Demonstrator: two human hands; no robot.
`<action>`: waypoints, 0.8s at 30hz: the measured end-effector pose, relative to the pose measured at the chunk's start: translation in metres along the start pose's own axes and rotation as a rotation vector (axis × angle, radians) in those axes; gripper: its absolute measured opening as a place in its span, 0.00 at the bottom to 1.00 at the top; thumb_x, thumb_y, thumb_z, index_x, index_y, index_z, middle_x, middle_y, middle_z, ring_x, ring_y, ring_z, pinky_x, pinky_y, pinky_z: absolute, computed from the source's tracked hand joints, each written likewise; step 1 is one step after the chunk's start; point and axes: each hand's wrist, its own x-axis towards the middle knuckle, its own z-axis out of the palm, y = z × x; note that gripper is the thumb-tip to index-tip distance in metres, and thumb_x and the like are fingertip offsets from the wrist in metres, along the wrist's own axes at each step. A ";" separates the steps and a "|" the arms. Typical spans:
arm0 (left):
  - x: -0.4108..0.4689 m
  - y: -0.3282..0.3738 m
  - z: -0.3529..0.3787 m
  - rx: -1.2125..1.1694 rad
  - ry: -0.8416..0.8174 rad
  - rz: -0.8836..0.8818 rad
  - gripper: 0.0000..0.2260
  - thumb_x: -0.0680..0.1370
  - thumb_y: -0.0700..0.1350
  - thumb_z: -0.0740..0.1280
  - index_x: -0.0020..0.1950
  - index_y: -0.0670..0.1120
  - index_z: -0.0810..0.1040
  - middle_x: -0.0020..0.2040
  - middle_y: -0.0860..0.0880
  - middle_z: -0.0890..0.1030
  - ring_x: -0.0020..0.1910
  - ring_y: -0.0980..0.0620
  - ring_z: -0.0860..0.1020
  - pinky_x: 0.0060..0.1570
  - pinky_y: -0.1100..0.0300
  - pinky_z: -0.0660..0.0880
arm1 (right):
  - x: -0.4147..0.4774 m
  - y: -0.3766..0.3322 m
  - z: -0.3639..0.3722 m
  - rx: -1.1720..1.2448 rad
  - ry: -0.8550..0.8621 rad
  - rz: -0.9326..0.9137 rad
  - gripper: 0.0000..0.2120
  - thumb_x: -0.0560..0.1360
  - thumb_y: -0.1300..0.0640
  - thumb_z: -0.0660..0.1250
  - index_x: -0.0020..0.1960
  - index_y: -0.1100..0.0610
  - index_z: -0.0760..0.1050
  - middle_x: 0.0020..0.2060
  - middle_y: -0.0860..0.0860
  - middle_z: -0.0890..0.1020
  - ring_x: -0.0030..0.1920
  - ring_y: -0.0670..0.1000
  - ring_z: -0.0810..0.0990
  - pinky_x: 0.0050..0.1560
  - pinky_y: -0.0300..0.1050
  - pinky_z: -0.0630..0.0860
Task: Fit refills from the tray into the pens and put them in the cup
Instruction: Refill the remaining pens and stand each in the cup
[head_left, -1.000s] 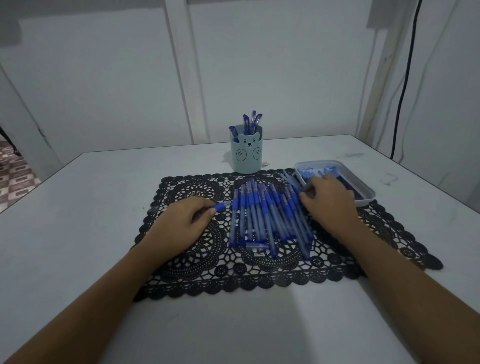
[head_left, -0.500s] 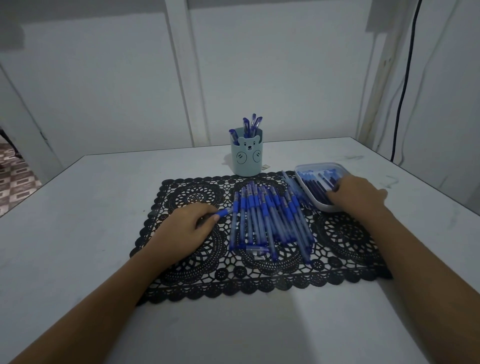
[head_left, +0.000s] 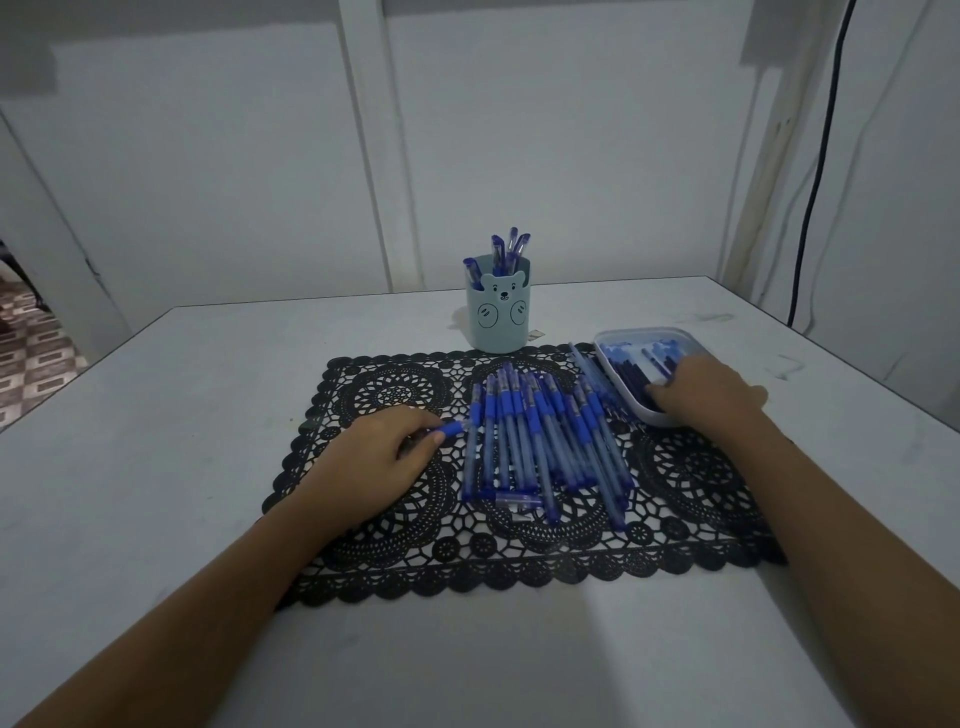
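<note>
My left hand (head_left: 379, 457) pinches a pen (head_left: 451, 429), and I can't tell the grip of my right hand (head_left: 706, 395), which might tip the tray (head_left: 644, 332).

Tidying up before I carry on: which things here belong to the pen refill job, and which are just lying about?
Job: pile of pens, held pen in the left hand, tray of refills, bear cup.
Lying about: black lace mat, dark cable on the wall.

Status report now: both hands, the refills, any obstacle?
Left hand grips one pen. Right hand in the tray, on refills; grip unclear. Nothing blocks the cup.
</note>
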 end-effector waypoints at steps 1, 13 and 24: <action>0.000 0.000 0.000 0.002 -0.003 -0.002 0.10 0.78 0.48 0.61 0.57 0.49 0.77 0.46 0.53 0.79 0.42 0.56 0.75 0.43 0.56 0.75 | 0.001 0.000 0.000 -0.002 -0.005 0.002 0.11 0.73 0.51 0.62 0.37 0.57 0.70 0.32 0.50 0.70 0.40 0.55 0.72 0.55 0.52 0.69; 0.001 -0.001 0.000 0.022 -0.005 0.009 0.10 0.78 0.48 0.61 0.57 0.49 0.77 0.47 0.54 0.79 0.43 0.58 0.75 0.44 0.61 0.74 | 0.002 0.000 0.001 -0.015 -0.017 -0.019 0.17 0.72 0.42 0.63 0.41 0.57 0.72 0.31 0.49 0.70 0.43 0.55 0.73 0.60 0.56 0.68; 0.000 0.000 0.001 0.017 -0.018 0.003 0.16 0.75 0.55 0.57 0.55 0.51 0.78 0.45 0.55 0.79 0.43 0.59 0.75 0.43 0.59 0.74 | -0.009 -0.006 -0.004 -0.009 0.013 0.028 0.12 0.74 0.49 0.60 0.37 0.56 0.70 0.32 0.49 0.71 0.38 0.52 0.69 0.58 0.52 0.62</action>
